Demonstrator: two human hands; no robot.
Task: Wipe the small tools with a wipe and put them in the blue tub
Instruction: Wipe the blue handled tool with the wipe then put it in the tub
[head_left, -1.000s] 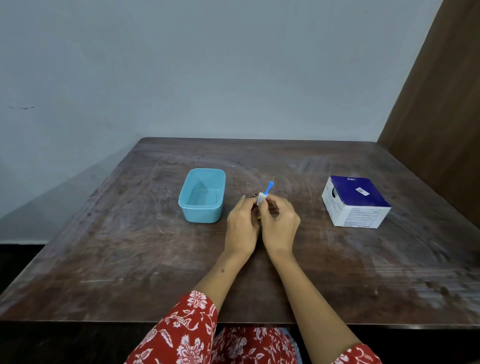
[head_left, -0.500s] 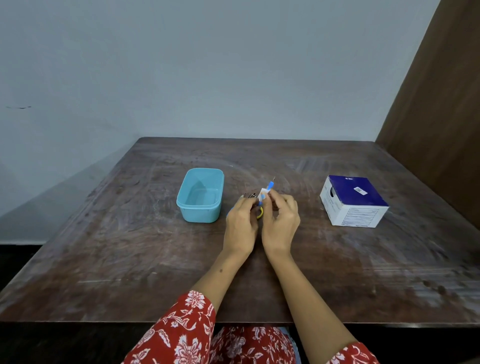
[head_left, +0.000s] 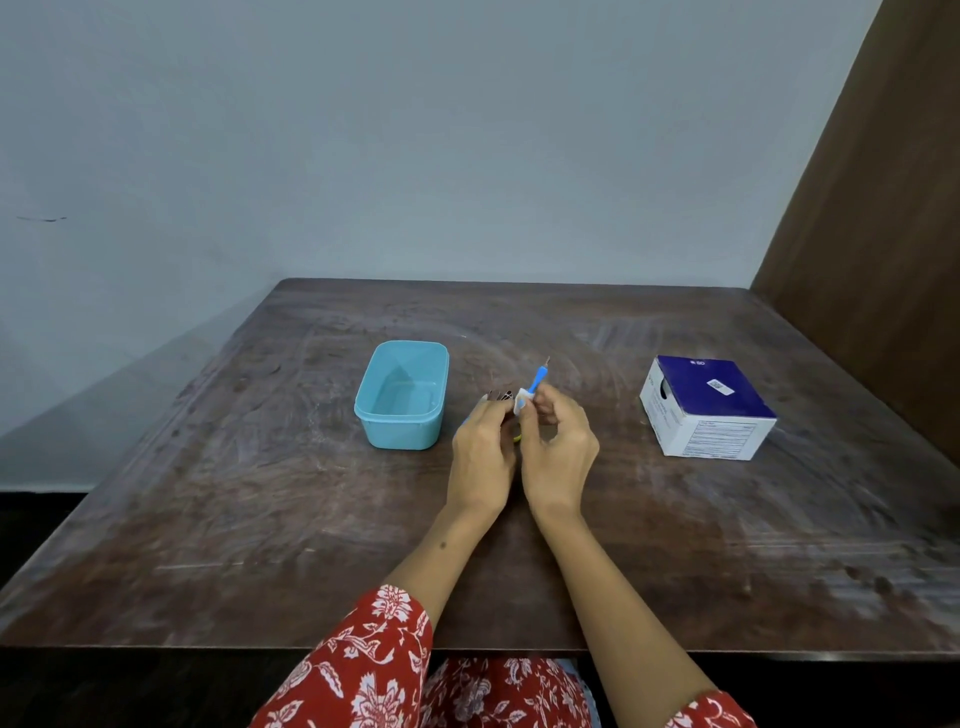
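A: Hands?

B: Both raised over the middle of the dark wooden table (head_left: 260, 519), close together, nearly touching. Right hand (head_left: 561, 457) pinched the lower end of a small blue-handled tool (head_left: 536, 383), thin tip pointing up and away. Left hand (head_left: 480, 457) pinched a small white wipe (head_left: 521, 404) folded around the tool's handle, just above the right fingers.

A: Anything else in the left hand?

B: Some dark, thin pieces stuck out past its fingertips (head_left: 500, 396), too small to identify. A bit of yellow-green showed between the two hands; could not tell what.

A: Blue tub?

B: Blue tub (head_left: 402, 431) sat on the table just left of the hands, open. Nothing seen inside it.

A: Other items?

B: Blue-and-white box (head_left: 706, 408) stood well to the right, apart from the hands. Red floral sleeves (head_left: 363, 665) at the near table edge.
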